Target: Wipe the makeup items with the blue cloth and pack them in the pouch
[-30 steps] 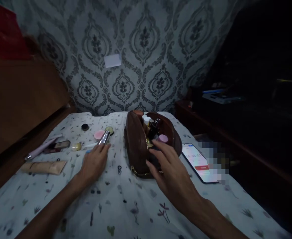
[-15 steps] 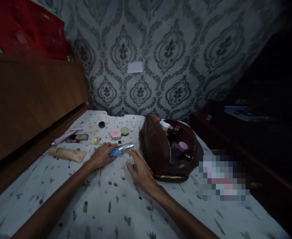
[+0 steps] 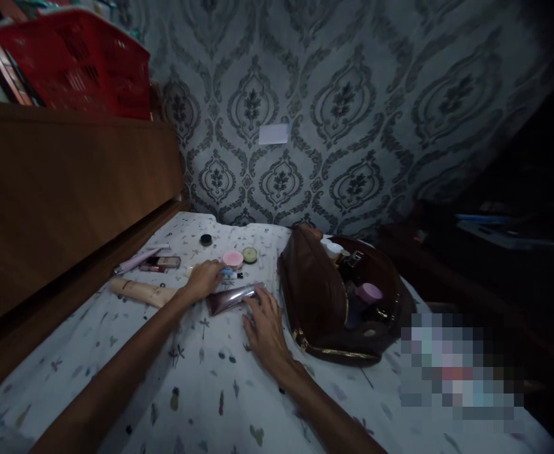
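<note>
A silver-pink tube lies on the patterned white sheet. My right hand rests flat beside it, fingers stretched, fingertips touching the tube's right end. Just behind the tube, my left hand is curled round a small blue-tipped stick that pokes out to the right. An open brown pouch stands right of my right hand, with a pink cap and white caps showing inside.
A pink compact, green jar and black jar sit behind my hands. A beige tube, pink pen and small case lie left. Wooden headboard with red basket on the left; a blurred phone on the right.
My right hand left the pouch and came left to the silver tube. My left hand laid the tube down on the sheet and moved behind it to the blue-tipped stick. The view swung left.
</note>
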`<state>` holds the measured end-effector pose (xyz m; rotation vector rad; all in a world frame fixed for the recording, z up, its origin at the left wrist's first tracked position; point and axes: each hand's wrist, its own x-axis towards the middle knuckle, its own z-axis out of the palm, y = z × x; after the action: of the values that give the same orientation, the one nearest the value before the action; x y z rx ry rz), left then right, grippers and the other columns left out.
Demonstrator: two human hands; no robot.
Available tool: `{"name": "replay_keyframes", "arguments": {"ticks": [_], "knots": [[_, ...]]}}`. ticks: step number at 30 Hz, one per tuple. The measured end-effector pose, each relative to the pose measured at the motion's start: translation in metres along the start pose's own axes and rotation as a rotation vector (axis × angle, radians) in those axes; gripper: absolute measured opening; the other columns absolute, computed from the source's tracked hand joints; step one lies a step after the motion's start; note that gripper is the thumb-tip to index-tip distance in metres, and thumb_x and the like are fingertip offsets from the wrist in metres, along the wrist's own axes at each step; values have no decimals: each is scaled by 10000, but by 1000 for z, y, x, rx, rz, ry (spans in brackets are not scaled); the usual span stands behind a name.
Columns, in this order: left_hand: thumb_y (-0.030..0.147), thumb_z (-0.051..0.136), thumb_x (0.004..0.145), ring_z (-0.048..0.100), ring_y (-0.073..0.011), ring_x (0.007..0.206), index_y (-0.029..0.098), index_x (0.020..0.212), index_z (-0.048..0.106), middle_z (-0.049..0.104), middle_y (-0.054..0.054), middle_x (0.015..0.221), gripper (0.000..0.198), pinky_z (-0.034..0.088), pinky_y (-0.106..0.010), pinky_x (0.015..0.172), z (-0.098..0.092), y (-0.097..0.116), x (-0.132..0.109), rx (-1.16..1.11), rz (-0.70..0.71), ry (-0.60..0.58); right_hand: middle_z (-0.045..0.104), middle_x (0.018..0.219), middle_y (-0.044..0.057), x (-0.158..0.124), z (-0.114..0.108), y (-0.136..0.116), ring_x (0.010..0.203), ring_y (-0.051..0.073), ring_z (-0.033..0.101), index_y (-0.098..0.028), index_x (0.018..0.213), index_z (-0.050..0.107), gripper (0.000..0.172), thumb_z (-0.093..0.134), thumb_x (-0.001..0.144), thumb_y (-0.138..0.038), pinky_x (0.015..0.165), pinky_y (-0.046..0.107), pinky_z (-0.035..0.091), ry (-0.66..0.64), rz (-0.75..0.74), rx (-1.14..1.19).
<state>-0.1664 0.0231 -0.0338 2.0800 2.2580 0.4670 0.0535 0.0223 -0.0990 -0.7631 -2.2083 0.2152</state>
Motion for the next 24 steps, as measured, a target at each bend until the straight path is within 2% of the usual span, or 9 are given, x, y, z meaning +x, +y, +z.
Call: {"name": "replay_keyframes", "arguments": {"ticks": [5, 10, 13, 16, 18, 20, 24], "knots": [[242, 587, 884, 616, -297, 1132, 263, 1279, 628, 670, -99, 1247, 397, 482, -392, 923, 13, 12, 12, 61, 17, -41, 542, 1341, 173, 1, -2, -2, 1274, 325, 440, -140, 1196, 625, 363, 465, 874, -96, 1009, 564, 453, 16, -19, 1], [247, 565, 909, 594, -277, 1145, 249, 1259, 619, 663, -97, 1206, 354, 469, -386, 940, 15, 11, 6, 70, 4, -5, 670, 1043, 129, 6, -8, -7, 1006, 273, 568, -136, 1058, 676, 268, 487, 872, -98, 909, 479, 511, -150, -16, 80], [241, 518, 939, 577, -257, 1142, 210, 1204, 616, 645, -100, 1179, 284, 464, -377, 949, 11, 9, 0, 48, 2, 59, 690, 1065, 122, 6, -9, -6, 1018, 269, 587, -145, 1089, 675, 299, 515, 844, -86, 932, 473, 506, -194, -40, 138], [265, 454, 984, 573, -229, 1121, 203, 1178, 600, 626, -91, 1163, 251, 466, -347, 943, 0, 12, -10, 10, 49, 117, 695, 1117, 120, 6, -8, -4, 1066, 259, 606, -159, 1158, 654, 329, 507, 867, -117, 956, 462, 503, -150, -24, 224], [294, 434, 1002, 567, -218, 1119, 204, 1209, 579, 614, -88, 1173, 268, 461, -334, 949, -7, 18, -19, -15, 109, 139, 703, 1076, 118, 6, -9, -2, 1022, 249, 636, -157, 1157, 645, 294, 493, 907, -192, 918, 441, 523, -87, 48, 318], [300, 446, 1003, 563, -213, 1106, 212, 1234, 564, 611, -81, 1170, 274, 458, -328, 945, -13, 26, -28, -30, 177, 139, 707, 986, 97, 7, -10, 0, 894, 226, 663, -155, 1171, 616, 303, 488, 934, -294, 818, 393, 550, -26, 188, 448], [305, 493, 987, 563, -222, 1067, 229, 1157, 603, 625, -62, 1103, 217, 476, -329, 879, -9, 45, -46, -40, 298, 88, 654, 800, 24, 13, -13, 2, 647, 179, 618, -165, 1196, 549, 441, 546, 893, -485, 556, 283, 496, 52, 476, 752]]}}
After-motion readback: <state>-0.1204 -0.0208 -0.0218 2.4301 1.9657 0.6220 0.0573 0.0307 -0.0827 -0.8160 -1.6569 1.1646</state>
